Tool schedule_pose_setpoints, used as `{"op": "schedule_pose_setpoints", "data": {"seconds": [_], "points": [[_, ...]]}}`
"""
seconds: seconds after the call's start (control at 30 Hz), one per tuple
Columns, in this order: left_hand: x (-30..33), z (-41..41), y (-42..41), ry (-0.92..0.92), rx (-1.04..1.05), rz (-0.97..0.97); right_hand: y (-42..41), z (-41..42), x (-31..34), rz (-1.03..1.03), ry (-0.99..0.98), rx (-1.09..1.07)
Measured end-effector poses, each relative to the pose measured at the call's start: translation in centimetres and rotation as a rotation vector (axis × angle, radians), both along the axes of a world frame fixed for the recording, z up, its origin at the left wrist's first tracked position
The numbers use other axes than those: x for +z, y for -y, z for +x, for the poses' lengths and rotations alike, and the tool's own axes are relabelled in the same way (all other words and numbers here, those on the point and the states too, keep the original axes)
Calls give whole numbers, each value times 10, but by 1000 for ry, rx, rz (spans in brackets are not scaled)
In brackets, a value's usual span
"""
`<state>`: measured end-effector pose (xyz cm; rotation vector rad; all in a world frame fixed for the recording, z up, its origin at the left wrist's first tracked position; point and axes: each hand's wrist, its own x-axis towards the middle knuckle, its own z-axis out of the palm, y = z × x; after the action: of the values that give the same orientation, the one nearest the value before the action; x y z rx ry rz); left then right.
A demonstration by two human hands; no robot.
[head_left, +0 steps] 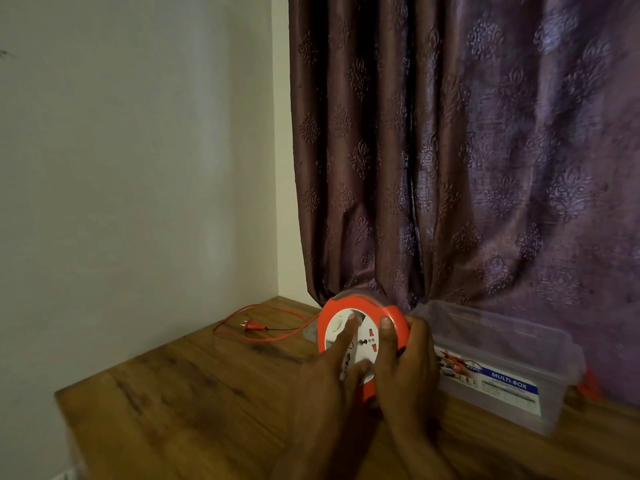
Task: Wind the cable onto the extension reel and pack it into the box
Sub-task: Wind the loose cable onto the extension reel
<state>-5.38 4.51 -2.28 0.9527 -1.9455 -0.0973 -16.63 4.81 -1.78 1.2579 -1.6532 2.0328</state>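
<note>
1. The orange cable (256,336) is lying in loose loops near the desk's (194,393) back left corner, its plug (251,325) resting inside them.
2. My left hand (329,372) is pressing straight fingers on the reel's (360,306) white face.
3. My right hand (407,362) is gripping the reel's orange rim.
4. The clear box (502,362) is sitting just beside it, along the back edge.

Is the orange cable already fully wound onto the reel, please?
No, a loop of the cable and its plug lie loose on the table, left of the reel.
</note>
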Motion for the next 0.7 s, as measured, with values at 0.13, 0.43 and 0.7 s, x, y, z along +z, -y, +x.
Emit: {"op": "schedule_pose_setpoints", "data": {"seconds": [0.13, 0.43, 0.7], "points": [[2, -7, 13, 9, -94, 256, -2, 1, 0, 0, -11, -5], [3, -8, 0, -53, -123, 59, -1, -3, 5, 3, 9, 33], [9, -6, -15, -100, -87, 108, -3, 3, 3, 35, -7, 60]]}}
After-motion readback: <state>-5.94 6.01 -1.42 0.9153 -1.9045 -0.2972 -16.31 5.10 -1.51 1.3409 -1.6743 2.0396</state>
